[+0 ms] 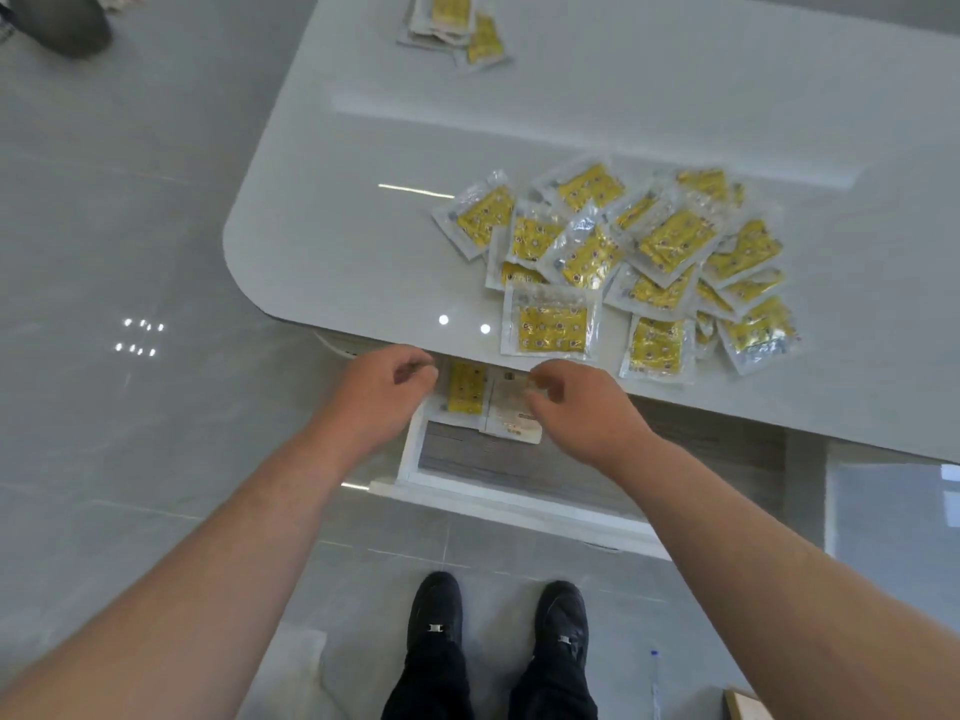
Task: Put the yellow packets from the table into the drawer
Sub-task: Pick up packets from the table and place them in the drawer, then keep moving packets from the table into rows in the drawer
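Both hands over open drawer (pixel 415 459): left hand (pixel 382 392) grip curled, empty; right hand (pixel 576 402) pinching packet (pixel 511 407), long axis toward table (pixel 322 241).

Drawer (pixel 415 449) back under table (pixel 322 210) overhang (small far stack (pixel 452 23) edge-cropped)

You are reaching both bare forearms forward; your left hand (pixel 382 389) is curling loosely, fingers bent, and your right hand (pixel 574 402) is pinching thumb against fingertips.
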`<control>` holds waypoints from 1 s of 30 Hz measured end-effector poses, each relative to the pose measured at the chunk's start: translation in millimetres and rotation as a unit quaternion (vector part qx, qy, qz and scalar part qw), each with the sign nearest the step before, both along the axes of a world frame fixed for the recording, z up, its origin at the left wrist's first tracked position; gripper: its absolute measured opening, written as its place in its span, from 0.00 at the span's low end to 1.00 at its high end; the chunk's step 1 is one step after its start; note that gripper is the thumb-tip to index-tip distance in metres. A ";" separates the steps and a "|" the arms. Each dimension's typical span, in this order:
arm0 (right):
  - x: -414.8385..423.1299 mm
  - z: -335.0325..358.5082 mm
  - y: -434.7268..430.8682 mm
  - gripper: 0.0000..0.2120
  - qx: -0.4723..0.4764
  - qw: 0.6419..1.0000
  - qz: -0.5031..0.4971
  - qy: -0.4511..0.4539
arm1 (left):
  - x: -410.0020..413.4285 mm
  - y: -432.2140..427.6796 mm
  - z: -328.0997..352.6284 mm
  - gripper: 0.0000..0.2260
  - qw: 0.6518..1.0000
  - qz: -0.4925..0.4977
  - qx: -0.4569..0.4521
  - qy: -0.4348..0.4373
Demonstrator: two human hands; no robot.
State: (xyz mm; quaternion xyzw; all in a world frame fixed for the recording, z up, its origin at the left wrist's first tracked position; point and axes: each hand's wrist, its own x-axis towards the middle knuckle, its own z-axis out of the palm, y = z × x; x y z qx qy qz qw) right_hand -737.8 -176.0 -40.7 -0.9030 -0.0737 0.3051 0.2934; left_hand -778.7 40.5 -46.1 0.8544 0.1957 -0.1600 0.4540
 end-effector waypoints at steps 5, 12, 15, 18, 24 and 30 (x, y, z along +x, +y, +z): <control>2.0 73.1 11.8 0.11 0.017 0.997 -0.040 -0.066 | -15.1 13.6 76.8 0.05 0.998 0.002 0.059 -0.036; 1.3 191.7 13.8 0.13 0.050 0.996 0.007 -0.074 | -36.5 34.7 197.5 0.11 0.996 0.030 0.076 -0.040; -0.5 234.1 11.3 0.13 0.047 0.995 0.025 -0.081 | -52.0 34.4 245.5 0.09 0.995 0.054 0.072 -0.048; -3.2 272.5 13.2 0.12 0.058 0.994 0.039 -0.086 | -65.3 34.4 284.3 0.09 0.992 0.090 0.065 -0.059; -14.8 326.5 25.7 0.12 0.088 0.990 0.038 -0.104 | -89.3 43.2 345.6 0.07 0.986 0.123 0.058 -0.097; -18.7 356.3 63.2 0.10 0.105 0.988 0.019 -0.113 | -87.2 94.9 387.1 0.11 0.979 0.119 0.083 -0.141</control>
